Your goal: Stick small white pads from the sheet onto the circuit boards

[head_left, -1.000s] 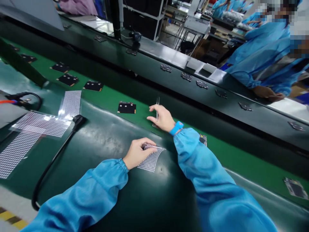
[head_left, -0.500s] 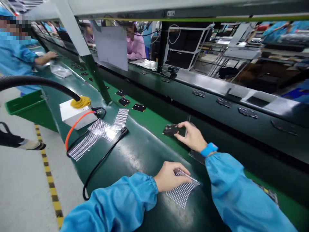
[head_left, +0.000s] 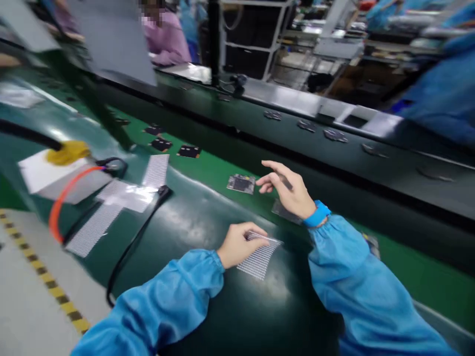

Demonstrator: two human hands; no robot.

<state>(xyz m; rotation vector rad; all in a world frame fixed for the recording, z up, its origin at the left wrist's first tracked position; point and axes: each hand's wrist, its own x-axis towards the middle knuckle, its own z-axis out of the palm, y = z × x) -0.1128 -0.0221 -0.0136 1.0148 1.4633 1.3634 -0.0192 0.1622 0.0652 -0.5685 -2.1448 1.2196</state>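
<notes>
The left arm (head_left: 163, 301) and right arm (head_left: 367, 277) reach forward in blue sleeves. The left hand (head_left: 237, 245) is low, thumb and fingers pinched. The right hand (head_left: 297, 195) reaches farther out, fingers pointing left, loosely spread and partly bent, a blue band (head_left: 317, 214) around its wrist.

left sleeve (head_left: 168, 296): loose, shiny blue | right sleeve (head_left: 358, 277): matching, creased | cuffs (head_left: 218, 261): gathered | right wristband (head_left: 317, 214): bright blue
</notes>
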